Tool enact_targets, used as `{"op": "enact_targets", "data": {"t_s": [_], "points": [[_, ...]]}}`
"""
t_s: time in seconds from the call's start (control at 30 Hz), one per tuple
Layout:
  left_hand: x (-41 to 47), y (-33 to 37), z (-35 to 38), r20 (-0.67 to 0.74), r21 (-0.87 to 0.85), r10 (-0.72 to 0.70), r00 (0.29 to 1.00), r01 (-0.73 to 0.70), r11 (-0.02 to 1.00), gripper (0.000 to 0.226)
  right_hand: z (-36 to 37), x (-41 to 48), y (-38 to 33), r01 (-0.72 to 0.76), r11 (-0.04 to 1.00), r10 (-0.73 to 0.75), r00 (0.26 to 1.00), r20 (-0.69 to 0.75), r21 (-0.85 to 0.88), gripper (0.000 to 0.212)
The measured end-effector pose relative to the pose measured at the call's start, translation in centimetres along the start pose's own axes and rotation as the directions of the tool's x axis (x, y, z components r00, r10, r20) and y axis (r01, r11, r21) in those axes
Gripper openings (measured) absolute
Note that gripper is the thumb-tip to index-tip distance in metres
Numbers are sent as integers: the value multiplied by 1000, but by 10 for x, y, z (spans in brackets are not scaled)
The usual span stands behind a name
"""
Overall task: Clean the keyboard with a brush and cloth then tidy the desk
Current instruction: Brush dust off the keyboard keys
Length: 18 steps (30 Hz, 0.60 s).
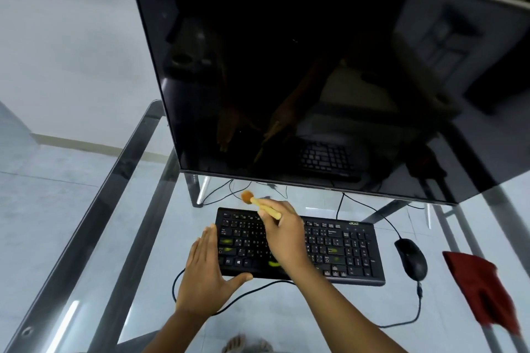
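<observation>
head: brush [263,208] at keyboard [344,249] far edge

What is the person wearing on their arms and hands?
Nothing that shows. The left hand and right hand are bare, with no gloves, rings or watch. Both forearms are bare too, with no sleeves in view.

My glass desk [155,252] is carrying the keyboard [338,252], the mouse [410,259] right of it, the cloth [481,292] farther right, the monitor [315,66] behind.
</observation>
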State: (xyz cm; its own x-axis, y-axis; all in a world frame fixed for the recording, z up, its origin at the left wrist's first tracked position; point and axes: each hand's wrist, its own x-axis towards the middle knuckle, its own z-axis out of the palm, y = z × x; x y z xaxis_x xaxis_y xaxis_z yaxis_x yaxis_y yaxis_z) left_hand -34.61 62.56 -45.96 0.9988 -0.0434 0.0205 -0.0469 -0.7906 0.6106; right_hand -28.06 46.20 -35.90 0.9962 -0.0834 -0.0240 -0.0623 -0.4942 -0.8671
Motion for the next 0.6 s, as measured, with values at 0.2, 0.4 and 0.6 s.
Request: {"op": "enact_targets", "data": {"t_s": [0.2, 0.4, 0.6], "points": [[1, -2, 2, 3, -6, 2, 1000, -2, 1000, 122, -24, -11, 18, -74, 996, 76, 997, 32, -49, 21], [0, -1, -1, 9, -22, 2, 1000, -2, 1000, 122, -52, -44, 20, 81, 977, 9, 908, 418, -197, 21], [2, 4, -3, 52, -8, 44, 998, -44, 999, 131, -54, -55, 23, 80, 992, -49, 956, 289, -98, 23]]}}
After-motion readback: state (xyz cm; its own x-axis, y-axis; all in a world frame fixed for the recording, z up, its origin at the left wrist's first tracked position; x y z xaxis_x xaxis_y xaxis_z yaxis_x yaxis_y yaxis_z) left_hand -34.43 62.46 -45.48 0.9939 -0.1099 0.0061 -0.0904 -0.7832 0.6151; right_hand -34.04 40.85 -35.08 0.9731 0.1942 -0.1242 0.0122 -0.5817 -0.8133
